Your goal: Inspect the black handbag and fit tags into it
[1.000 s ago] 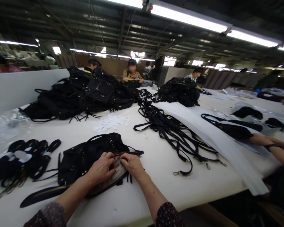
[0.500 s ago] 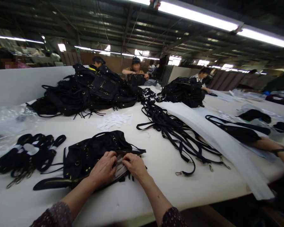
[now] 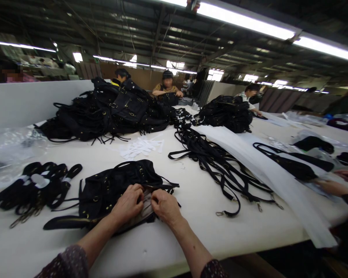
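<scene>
A black bag [image 3: 104, 189] with brass-coloured studs and buckles lies on its side in front of me. Its mouth faces right and shows a pale grey lining [image 3: 145, 204]. My left hand [image 3: 129, 202] is closed on the bag's opening edge, with the fingertips turned inward. Across the gap, my right hand [image 3: 166, 206] pinches the opposite edge beside the lining. What exactly lies under the fingertips is partly hidden. A black flap or strap with a zip [image 3: 65, 222] sticks out from the bag's left end.
Coiled black straps with clips [image 3: 37, 187] lie left; loose straps with metal hooks [image 3: 220, 166] spread right. Behind are bag piles [image 3: 116, 108] [image 3: 226, 114] and white paper strips [image 3: 142, 147]. White foam sheeting [image 3: 278, 185] crosses the table [image 3: 203, 231]. A co-worker's hands [image 3: 333, 187] are at right.
My right hand has shifted slightly, its fingers more curled at the bag's edge. At the right, a co-worker's hand has drawn back from a black bag and a second hand has appeared.
</scene>
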Tool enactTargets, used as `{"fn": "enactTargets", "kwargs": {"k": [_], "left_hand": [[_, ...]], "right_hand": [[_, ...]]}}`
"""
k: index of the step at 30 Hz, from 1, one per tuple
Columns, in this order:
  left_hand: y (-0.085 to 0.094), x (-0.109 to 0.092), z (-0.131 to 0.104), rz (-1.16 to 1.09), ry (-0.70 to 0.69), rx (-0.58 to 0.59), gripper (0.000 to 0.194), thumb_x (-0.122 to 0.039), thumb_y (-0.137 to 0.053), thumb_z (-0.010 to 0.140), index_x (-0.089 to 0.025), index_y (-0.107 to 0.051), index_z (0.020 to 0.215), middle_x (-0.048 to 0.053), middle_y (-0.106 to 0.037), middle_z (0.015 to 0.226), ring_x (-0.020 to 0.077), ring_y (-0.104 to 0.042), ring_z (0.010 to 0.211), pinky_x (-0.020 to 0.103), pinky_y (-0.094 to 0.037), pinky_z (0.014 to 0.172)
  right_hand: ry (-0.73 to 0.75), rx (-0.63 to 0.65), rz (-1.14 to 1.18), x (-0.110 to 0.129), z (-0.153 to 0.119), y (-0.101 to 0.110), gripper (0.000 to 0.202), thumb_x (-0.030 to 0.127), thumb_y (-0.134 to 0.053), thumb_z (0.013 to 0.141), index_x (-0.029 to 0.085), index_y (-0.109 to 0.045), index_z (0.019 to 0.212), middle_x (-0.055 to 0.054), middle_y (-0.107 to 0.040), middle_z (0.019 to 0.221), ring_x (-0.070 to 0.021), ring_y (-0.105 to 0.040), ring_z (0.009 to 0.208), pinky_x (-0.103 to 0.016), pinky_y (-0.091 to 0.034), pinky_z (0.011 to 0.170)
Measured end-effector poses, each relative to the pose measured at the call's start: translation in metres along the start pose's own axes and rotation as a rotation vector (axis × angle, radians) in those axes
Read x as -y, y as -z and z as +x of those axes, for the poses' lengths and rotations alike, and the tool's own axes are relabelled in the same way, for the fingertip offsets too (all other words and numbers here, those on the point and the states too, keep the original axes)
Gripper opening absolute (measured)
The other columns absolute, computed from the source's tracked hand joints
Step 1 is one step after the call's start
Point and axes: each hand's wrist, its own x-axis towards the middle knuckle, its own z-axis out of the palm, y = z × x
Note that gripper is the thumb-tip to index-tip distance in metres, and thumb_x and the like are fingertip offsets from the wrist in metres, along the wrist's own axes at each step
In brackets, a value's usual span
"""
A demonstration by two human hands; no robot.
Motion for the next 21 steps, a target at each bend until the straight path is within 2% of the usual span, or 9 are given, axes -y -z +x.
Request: {"fn": "enactTargets", "kwargs": {"k": [7, 15, 21], "left_hand": [[0.001, 0.002, 0.000, -0.033, 0.007, -0.005, 0.009, -0.015, -0.050, 0.076, -0.021, -0.057, 0.076, 0.004, -0.059, 0.110, 0.0231, -0.050, 0.104, 0.036, -0.043, 0.094], [0.003, 0.004, 0.003, -0.034, 0.023, 0.010, 0.008, -0.017, -0.052, 0.075, -0.021, -0.059, 0.074, 0.004, -0.060, 0.107, 0.0227, -0.051, 0.100, 0.035, -0.043, 0.092], [0.003, 0.002, -0.001, -0.038, 0.014, 0.012, 0.010, -0.019, -0.051, 0.079, -0.021, -0.060, 0.075, 0.005, -0.060, 0.106, 0.0231, -0.051, 0.101, 0.034, -0.045, 0.090]], "right_hand": [[-0.041, -0.063, -0.079, 0.010, -0.004, -0.007, 0.007, 0.022, -0.053, 0.084, 0.022, -0.057, 0.078, 0.000, -0.067, 0.087, -0.0161, -0.059, 0.085, -0.028, -0.035, 0.067], [-0.068, -0.157, -0.126, 0.015, -0.009, -0.017, 0.007, 0.021, -0.053, 0.084, 0.022, -0.055, 0.078, 0.001, -0.067, 0.085, -0.0153, -0.060, 0.084, -0.027, -0.036, 0.068], [-0.045, -0.130, -0.165, 0.019, -0.011, -0.020, 0.007, 0.021, -0.054, 0.086, 0.022, -0.058, 0.081, -0.001, -0.068, 0.089, -0.0173, -0.059, 0.089, -0.027, -0.039, 0.069]]}}
